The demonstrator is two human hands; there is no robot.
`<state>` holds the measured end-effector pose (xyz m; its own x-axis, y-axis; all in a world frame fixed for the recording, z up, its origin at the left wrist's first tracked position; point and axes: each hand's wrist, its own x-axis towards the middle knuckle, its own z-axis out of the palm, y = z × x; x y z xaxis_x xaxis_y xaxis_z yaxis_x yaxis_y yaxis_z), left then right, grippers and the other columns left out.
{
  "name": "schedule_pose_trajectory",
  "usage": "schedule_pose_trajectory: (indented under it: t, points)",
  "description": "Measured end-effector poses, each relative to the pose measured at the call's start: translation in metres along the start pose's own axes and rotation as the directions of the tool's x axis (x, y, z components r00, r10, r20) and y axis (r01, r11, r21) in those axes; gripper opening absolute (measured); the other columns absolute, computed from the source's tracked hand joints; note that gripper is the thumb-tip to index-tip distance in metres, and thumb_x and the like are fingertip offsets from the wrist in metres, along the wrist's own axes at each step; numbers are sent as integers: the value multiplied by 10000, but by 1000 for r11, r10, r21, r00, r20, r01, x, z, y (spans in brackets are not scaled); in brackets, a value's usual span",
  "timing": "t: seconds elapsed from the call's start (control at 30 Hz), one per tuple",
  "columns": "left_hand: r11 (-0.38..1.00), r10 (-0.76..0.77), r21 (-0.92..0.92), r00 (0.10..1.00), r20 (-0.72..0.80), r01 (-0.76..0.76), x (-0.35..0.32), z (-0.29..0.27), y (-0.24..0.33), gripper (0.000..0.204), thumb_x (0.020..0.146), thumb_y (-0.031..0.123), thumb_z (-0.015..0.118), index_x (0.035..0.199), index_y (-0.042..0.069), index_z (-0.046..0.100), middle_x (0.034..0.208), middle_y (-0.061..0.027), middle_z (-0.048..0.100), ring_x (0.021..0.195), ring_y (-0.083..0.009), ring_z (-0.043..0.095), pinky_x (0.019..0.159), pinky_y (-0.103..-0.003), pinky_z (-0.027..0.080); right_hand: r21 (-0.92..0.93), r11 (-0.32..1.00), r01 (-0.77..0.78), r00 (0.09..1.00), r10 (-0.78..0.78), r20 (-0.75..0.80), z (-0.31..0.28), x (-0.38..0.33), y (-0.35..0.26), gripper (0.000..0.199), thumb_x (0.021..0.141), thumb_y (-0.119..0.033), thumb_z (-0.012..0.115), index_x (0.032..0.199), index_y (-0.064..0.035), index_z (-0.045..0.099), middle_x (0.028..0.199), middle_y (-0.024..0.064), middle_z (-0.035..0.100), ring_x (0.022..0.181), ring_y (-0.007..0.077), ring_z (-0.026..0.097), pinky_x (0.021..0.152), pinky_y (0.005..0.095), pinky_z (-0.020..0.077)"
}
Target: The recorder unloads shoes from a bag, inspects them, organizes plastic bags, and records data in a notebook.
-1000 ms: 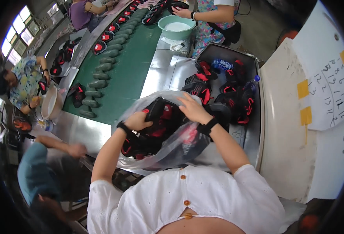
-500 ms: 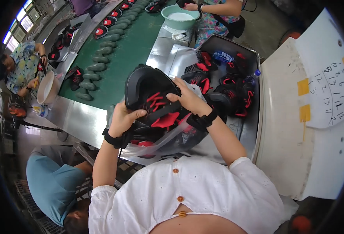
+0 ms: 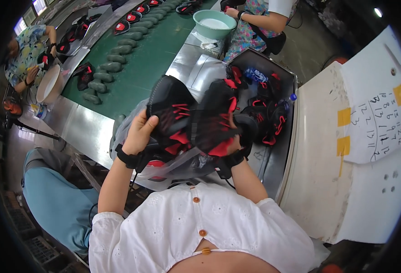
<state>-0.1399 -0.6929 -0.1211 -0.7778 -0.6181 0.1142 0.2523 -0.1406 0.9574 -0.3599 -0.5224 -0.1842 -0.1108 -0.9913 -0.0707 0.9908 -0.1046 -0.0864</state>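
Observation:
Two black shoe uppers with red laces and red lining are held side by side in front of me. My left hand [image 3: 140, 132] grips the left shoe upper [image 3: 168, 98] by its edge, thumb on the near side. Behind the right shoe upper [image 3: 216, 109] is my right hand [image 3: 234, 140], mostly hidden, closed on its outer edge. Below them lies a clear plastic bag [image 3: 189, 169] with more black and red uppers inside. Both wrists wear black bands.
To the right, a metal bin [image 3: 286, 141] holds several uppers and a plastic bottle. A green conveyor belt [image 3: 157, 59] carries grey lasts and uppers. Co-workers are near a green basin [image 3: 214, 25] and a beige basin [image 3: 50, 86]; another person [image 3: 59, 200] bends at lower left.
A second shoe upper is now in my right hand, beside the first. Earlier both hands held one upper. My right hand has moved lower, and the view has shifted slightly.

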Motion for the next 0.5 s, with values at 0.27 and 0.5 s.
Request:
schedule_pose_trajectory:
  t: [0.27, 0.5]
  points:
    - [971, 96, 213, 991, 89, -113, 3, -1, 12, 324, 908, 115, 522, 1198, -23, 483, 1073, -33, 581, 978, -102, 515, 880, -247, 402, -891, 378, 252, 967, -132, 218, 5, 7, -17, 144, 846, -190, 470, 961, -148, 546, 1312, 189, 392, 1218, 310, 382, 937, 538, 340]
    - [998, -41, -40, 977, 211, 50, 17, 13, -11, 513, 824, -8, 571, 1296, 43, 378, 1100, -72, 546, 979, -137, 530, 865, -263, 419, -107, 987, 122, 966, -143, -217, 21, 41, 32, 383, 839, -301, 523, 1131, -53, 545, 1084, 132, 585, 1027, 281, 550, 886, 399, 457]
